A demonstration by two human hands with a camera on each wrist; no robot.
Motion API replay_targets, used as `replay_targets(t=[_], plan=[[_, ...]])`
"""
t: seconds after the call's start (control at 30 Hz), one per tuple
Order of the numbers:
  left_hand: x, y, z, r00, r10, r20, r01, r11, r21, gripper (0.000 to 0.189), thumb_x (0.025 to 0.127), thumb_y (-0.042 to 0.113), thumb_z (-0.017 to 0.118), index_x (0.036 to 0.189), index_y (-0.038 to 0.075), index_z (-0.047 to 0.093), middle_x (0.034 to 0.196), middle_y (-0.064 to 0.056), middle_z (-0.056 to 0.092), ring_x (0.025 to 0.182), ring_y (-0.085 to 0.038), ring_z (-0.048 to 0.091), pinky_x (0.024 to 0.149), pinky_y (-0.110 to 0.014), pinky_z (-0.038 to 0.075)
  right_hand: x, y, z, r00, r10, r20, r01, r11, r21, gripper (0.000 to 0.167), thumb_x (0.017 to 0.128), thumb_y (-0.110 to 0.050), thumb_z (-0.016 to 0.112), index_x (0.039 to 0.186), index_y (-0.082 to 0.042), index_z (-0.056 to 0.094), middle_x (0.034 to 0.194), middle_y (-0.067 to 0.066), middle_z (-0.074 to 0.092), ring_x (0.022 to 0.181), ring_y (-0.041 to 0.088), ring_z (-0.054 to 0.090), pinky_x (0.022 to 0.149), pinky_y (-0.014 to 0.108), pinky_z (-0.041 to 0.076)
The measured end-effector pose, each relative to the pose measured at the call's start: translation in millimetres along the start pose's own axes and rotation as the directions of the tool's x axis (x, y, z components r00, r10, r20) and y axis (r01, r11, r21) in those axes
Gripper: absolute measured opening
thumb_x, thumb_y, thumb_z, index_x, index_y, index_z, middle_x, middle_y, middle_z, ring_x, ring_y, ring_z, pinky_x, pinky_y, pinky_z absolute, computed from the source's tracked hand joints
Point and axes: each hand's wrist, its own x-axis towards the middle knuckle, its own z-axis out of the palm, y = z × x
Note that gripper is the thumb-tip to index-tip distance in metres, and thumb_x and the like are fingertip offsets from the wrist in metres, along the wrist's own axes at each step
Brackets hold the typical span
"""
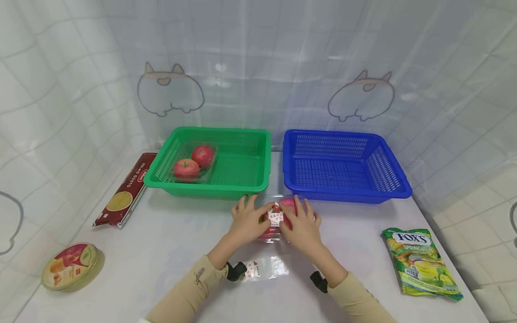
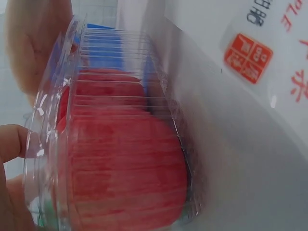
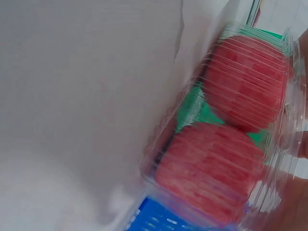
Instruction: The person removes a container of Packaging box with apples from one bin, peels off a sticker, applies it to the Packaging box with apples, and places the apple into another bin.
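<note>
A clear plastic clamshell box (image 1: 273, 239) with red apples (image 3: 240, 82) inside lies on the table in front of the two baskets. A white printed label (image 1: 276, 219) is on its lid. My left hand (image 1: 247, 222) rests on the lid's left side, its thumb and index finger at the label's edge. From the right, my right hand (image 1: 302, 224) touches the lid and the label's other edge, fingers spread. Both wrist views show the ribbed side of the box and fingers at the lid's rim. Nearer me lies a clear sheet (image 1: 268, 268) with a red-printed label.
A green basket (image 1: 218, 189) holds another clear box with two apples (image 1: 187, 169). To its right stands a blue basket (image 1: 347, 194). A dark red pasta packet (image 1: 128, 188) and a round tub (image 1: 72, 268) lie left. A green FOX'S candy bag (image 1: 422, 262) lies right.
</note>
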Motion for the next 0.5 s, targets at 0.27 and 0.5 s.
replay_targets(t=[0.27, 0.5], plan=[[-2.6, -8.4, 1.1, 1.0, -0.009, -0.026, 0.009, 0.999, -0.032, 0.045, 0.084, 0.03, 0.053, 0.128, 0.029, 0.057, 0.144, -0.02, 0.031, 0.131, -0.047, 0.016, 0.096, -0.065, 0.018, 1.3, 2.1, -3.6, 0.994, 0.059, 0.087, -0.061, 0.998, 0.02, 0.048, 0.087, -0.032, 0.057, 0.134, -0.024, 0.05, 0.147, 0.021, 0.026, 0.133, 0.046, 0.018, 0.092, 0.069, 0.022], [-12.2, -12.2, 0.4, 0.994, -0.068, -0.086, 0.048, 0.974, -0.22, 0.051, 0.086, 0.034, 0.055, 0.134, 0.016, 0.05, 0.143, -0.024, 0.028, 0.13, -0.049, 0.017, 0.094, -0.067, 0.018, -4.3, 12.9, -8.5, 0.982, 0.154, 0.109, -0.186, 0.885, 0.427, 0.064, 0.089, -0.02, 0.055, 0.145, -0.007, 0.028, 0.148, 0.027, 0.017, 0.134, 0.048, 0.014, 0.099, 0.069, 0.016]])
